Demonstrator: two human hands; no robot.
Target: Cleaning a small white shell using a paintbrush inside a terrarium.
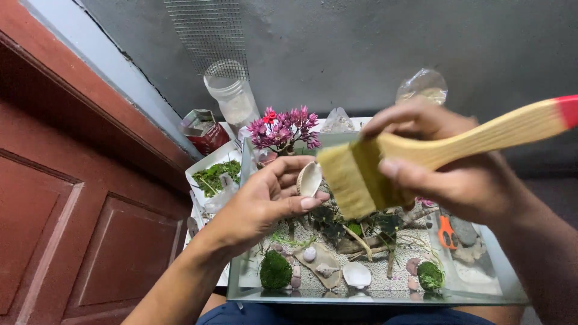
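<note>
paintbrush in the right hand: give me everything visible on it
The paintbrush is a flat, wide brush with a pale wooden handle ending in a red-dipped tip at the frame's right edge, and a block of tan bristles, blurred. It lies nearly level, handle rising to the right, bristles pointing left and down. The right hand grips it near the bristle base, thumb on the near face. The bristles sit beside the pale shell pinched in the left hand; contact cannot be told. It hangs above the glass tank.
</note>
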